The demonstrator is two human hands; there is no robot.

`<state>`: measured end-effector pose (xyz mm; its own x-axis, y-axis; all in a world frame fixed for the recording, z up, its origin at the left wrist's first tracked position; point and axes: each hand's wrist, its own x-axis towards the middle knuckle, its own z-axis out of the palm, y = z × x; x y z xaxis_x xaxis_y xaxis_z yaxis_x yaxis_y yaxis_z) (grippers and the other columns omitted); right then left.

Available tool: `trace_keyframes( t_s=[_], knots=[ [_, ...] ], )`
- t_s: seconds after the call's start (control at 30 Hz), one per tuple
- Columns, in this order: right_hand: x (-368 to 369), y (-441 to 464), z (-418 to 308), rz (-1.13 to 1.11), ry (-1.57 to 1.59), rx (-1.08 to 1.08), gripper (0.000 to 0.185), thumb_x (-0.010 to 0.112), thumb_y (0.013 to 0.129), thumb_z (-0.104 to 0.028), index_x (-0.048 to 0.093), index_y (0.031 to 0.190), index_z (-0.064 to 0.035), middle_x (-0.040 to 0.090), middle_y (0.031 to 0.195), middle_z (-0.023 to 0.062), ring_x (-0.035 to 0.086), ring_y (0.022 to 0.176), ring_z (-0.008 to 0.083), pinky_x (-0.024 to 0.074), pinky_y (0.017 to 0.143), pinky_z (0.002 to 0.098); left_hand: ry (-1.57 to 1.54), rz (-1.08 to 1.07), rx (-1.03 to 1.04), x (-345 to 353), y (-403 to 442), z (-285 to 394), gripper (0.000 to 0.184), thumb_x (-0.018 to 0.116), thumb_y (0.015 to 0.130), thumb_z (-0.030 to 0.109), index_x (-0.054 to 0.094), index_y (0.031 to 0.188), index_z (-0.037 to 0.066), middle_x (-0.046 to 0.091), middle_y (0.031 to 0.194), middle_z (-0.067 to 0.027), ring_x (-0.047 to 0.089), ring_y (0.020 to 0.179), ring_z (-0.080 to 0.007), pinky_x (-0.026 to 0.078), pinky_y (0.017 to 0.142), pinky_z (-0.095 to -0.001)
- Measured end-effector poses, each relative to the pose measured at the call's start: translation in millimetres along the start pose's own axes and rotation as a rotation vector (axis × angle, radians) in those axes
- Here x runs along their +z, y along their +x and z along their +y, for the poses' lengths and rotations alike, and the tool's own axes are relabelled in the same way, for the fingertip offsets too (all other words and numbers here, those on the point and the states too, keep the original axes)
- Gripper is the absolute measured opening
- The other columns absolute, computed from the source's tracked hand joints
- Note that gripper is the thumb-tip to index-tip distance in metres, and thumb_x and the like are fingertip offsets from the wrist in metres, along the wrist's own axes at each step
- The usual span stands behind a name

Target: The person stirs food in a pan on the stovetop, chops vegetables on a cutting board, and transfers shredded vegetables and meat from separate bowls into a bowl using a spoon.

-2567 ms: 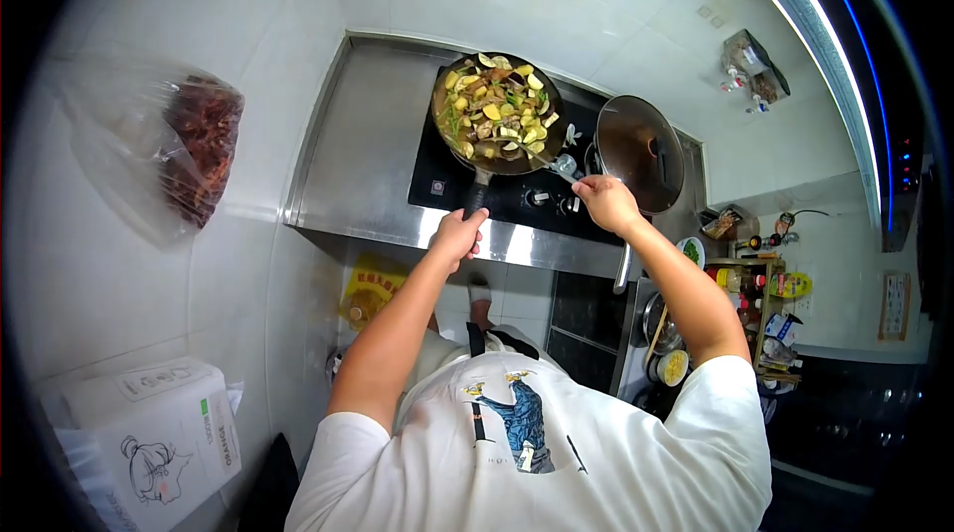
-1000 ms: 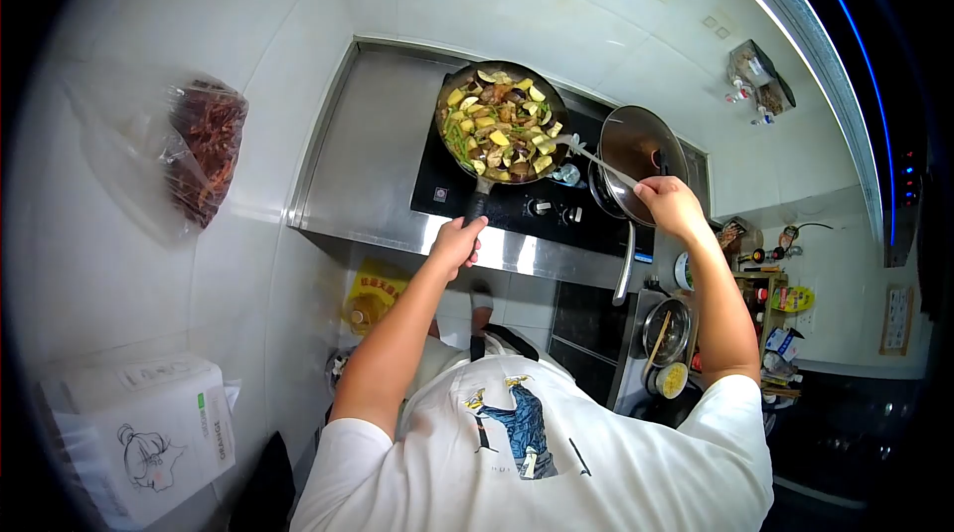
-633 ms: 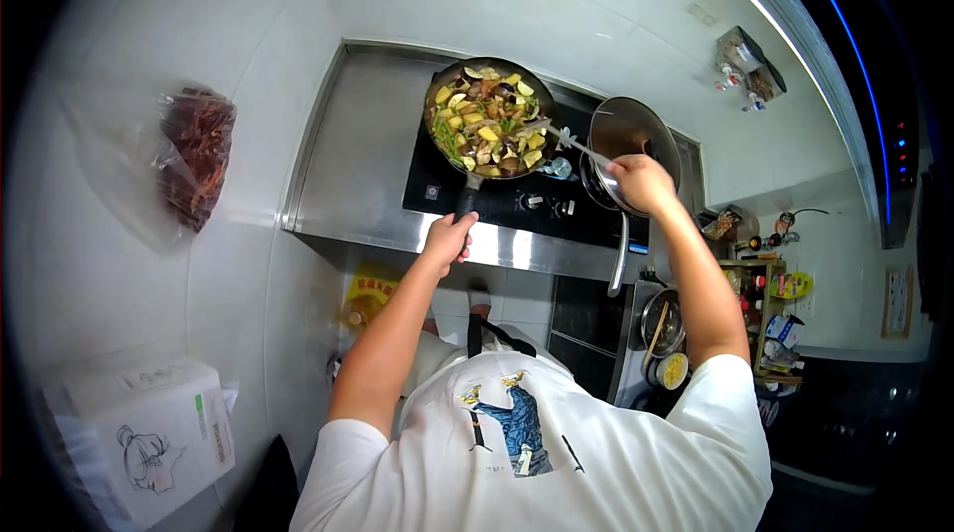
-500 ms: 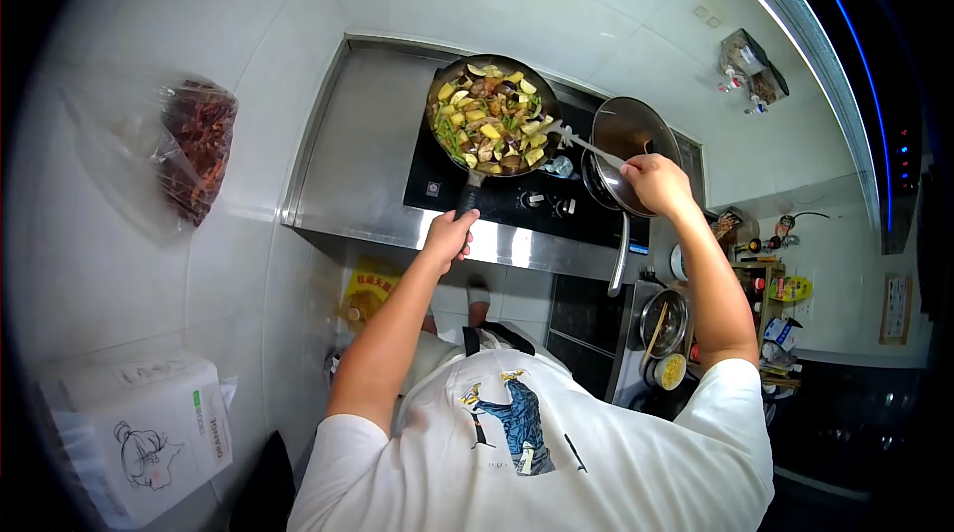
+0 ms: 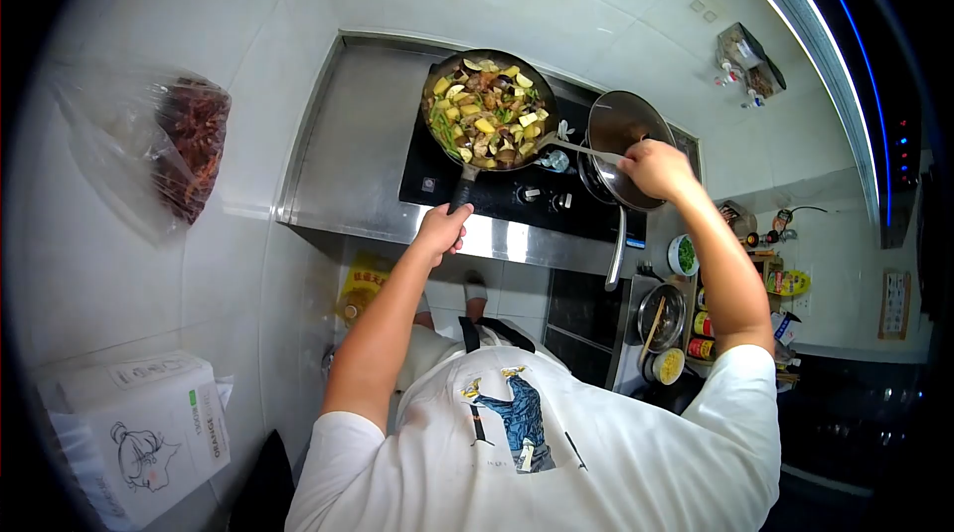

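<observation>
A dark wok [image 5: 433, 138] stands on the black stove [image 5: 501, 188], filled with chopped vegetables [image 5: 484, 125] in yellow, green and purple. My left hand [image 5: 441, 232] is closed round the wok's black handle [image 5: 463, 186]. Out to the right, my right hand [image 5: 657, 170] grips the end of a metal spatula [image 5: 588, 150]. The spatula slants left, with its head at the wok's right rim. Just beside and partly under my right hand is a second pan with a glass lid [image 5: 621, 115], its metal handle pointing toward my body.
Right of the stove are a bowl of chopped greens [image 5: 684, 255], a metal bowl [image 5: 673, 305] with chopsticks, a bowl of yellow food [image 5: 669, 365] and seasoning bottles. A bag of dried red food [image 5: 191, 147] hangs on the left wall, above a white box [image 5: 149, 438].
My right hand has moved right and slightly up from its earliest position, drawing the spatula from among the vegetables to the wok's right rim. My left hand still holds the wok handle.
</observation>
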<state>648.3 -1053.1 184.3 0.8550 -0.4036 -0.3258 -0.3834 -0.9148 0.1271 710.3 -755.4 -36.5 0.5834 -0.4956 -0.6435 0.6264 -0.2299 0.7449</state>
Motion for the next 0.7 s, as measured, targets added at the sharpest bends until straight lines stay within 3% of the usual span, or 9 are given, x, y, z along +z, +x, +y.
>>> trace_keyframes(
  t_s=[0.17,0.2,0.23,0.3,0.37,0.5,0.6,0.7],
  knots=[
    [28,19,9,-0.016,0.149,-0.018,0.035,0.058,0.086,-0.037,0.069,0.097,-0.0048,0.066,0.098,0.0163,0.062,0.098,0.0324,0.0480,0.085,0.0378,-0.026,-0.012,0.002,-2,1,-4,0.029,0.060,0.089,0.035,0.053,0.087,0.007,0.051,0.065,-0.0007,0.048,0.048,-0.0094,0.035,0.039,-0.0239],
    [20,14,14,-0.103,0.302,0.036,0.036,0.059,0.087,-0.035,0.068,0.095,-0.0017,0.066,0.092,0.0192,0.063,0.091,0.0323,0.0478,0.083,0.0375,-0.041,-0.019,0.011,-2,2,-6,0.029,0.061,0.088,0.036,0.053,0.087,0.008,0.052,0.066,-0.0007,0.048,0.048,-0.0093,0.035,0.039,-0.0237],
    [11,6,17,-0.177,0.399,0.028,0.037,0.057,0.089,-0.035,0.068,0.089,-0.0002,0.064,0.073,0.0152,0.060,0.064,0.0257,0.0473,0.062,0.0363,-0.043,-0.016,0.009,-3,2,-6,0.029,0.061,0.088,0.036,0.053,0.087,0.008,0.052,0.066,-0.0007,0.048,0.048,-0.0093,0.035,0.039,-0.0237],
    [-13,-18,9,-0.408,0.733,0.222,0.036,0.054,0.092,-0.036,0.065,0.084,-0.0021,0.047,0.056,0.0013,0.038,0.045,0.0125,0.0315,0.043,0.0295,-0.049,-0.004,0.000,-2,1,-5,0.029,0.061,0.088,0.036,0.053,0.088,0.008,0.052,0.066,-0.0006,0.048,0.048,-0.0093,0.035,0.039,-0.0233],
    [8,-22,13,-0.548,1.070,0.279,0.033,0.050,0.095,-0.036,0.061,0.087,-0.0052,0.030,0.055,-0.0071,0.022,0.043,0.0058,0.0159,0.040,0.0249,-0.057,0.001,-0.003,-1,-1,-4,0.029,0.061,0.088,0.036,0.053,0.088,0.008,0.052,0.066,-0.0005,0.048,0.048,-0.0093,0.035,0.039,-0.0232],
    [48,-25,-18,-0.745,1.455,0.330,0.034,0.045,0.098,-0.038,0.055,0.090,-0.0069,0.027,0.055,-0.0077,0.019,0.044,0.0064,0.0156,0.040,0.0245,-0.049,0.007,-0.002,-1,0,-5,0.029,0.061,0.088,0.036,0.053,0.089,0.007,0.052,0.066,-0.0003,0.048,0.047,-0.0092,0.035,0.038,-0.0230],
    [83,-22,-39,-0.809,1.568,0.367,0.033,0.043,0.098,-0.038,0.052,0.093,-0.0065,0.029,0.056,-0.0068,0.022,0.045,0.0076,0.0181,0.042,0.0254,-0.034,0.018,-0.003,0,0,-4,0.029,0.061,0.088,0.036,0.053,0.089,0.007,0.052,0.066,-0.0001,0.048,0.047,-0.0092,0.034,0.038,-0.0230],
    [114,-20,-48,-0.643,1.494,0.400,0.035,0.044,0.098,-0.040,0.051,0.089,-0.0068,0.031,0.055,-0.0052,0.023,0.044,0.0089,0.0193,0.041,0.0266,-0.026,0.009,0.000,-1,-1,-2,0.031,0.060,0.088,0.034,0.054,0.090,0.004,0.051,0.066,-0.0018,0.048,0.046,-0.0094,0.037,0.037,-0.0243]
  ],
)
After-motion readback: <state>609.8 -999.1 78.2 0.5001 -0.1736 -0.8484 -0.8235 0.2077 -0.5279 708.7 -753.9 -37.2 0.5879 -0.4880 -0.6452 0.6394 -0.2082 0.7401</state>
